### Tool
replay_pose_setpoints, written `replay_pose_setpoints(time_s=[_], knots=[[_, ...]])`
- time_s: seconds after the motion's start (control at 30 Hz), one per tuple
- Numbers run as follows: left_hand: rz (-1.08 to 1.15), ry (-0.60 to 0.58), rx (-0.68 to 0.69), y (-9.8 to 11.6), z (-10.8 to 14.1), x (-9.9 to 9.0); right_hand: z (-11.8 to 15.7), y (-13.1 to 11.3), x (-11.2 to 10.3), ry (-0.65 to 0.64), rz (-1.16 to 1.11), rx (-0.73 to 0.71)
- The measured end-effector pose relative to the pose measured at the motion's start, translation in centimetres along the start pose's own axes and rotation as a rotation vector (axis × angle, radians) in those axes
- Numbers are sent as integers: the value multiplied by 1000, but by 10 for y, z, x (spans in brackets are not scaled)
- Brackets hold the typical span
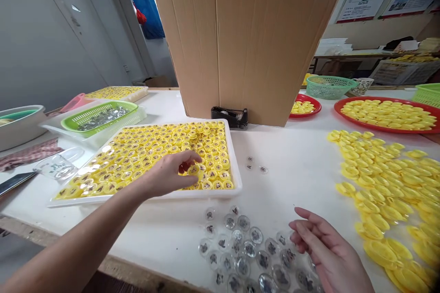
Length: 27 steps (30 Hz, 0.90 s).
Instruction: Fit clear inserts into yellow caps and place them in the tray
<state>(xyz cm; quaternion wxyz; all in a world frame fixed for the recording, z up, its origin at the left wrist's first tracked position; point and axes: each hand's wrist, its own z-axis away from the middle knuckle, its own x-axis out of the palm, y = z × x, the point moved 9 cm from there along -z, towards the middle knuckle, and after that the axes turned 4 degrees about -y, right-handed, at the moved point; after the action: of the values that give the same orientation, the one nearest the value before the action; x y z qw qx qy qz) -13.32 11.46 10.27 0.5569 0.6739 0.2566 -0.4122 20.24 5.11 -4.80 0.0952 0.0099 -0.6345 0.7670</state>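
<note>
My left hand (172,171) is over the right part of a white tray (235,169). Its thumb and fingers are closed around a round yellow piece (193,170) with a clear top. Beneath and around it, the tray is filled with rows of similar yellow pieces (137,151) bearing small dark prints. My right hand (323,249) is low on the right, its fingers loosely bent and apart, with nothing visible in them. Just left of its fingertips lie many clear round domes (256,236) with dark prints inside, loose on the white table (275,183).
Loose yellow pieces (381,183) spread along the right, below a red tray (385,128) of more. A tall cardboard sheet (254,46) stands behind a black tape dispenser (229,117). At left are a green basket (99,119), a clear cup (57,167) and a phone (15,183).
</note>
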Motion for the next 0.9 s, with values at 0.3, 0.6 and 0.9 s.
replay_pose_setpoints(time_s=[0.3, 0.6, 0.9], knots=[[-298, -303, 262, 3, -25, 53, -2, 6, 2, -27, 58, -4], [-363, -596, 262, -10, -13, 45, -4, 6, 2, -28, 106, 1], [-335, -451, 292, -13, -24, 32, -4, 9, -1, -27, 143, -3]])
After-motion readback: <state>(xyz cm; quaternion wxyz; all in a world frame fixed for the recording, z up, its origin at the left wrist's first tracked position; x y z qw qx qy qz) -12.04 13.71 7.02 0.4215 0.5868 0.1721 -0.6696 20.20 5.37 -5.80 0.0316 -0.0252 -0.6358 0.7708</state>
